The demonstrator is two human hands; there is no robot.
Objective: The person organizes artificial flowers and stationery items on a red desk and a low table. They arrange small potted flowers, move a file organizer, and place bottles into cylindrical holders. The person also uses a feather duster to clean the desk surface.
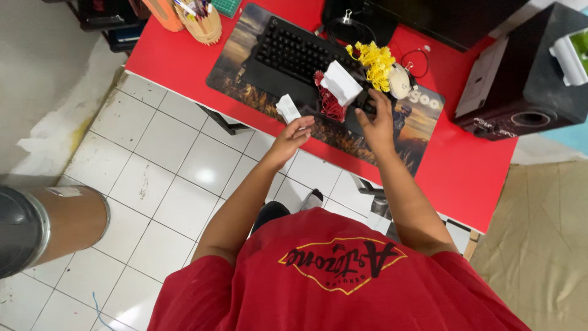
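Seen from above: the left hand (293, 136) pinches a small white box (287, 108) at the red bench's (465, 165) near edge. The right hand (376, 119), fingers spread, reaches toward red ties (329, 103) on the keyboard (294, 55). Steadying the box seems wise.

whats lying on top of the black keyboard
On the black keyboard lie a white box, a red bundle and part of a yellow bundle. The right hand covers its near corner, so the keys there are hidden.
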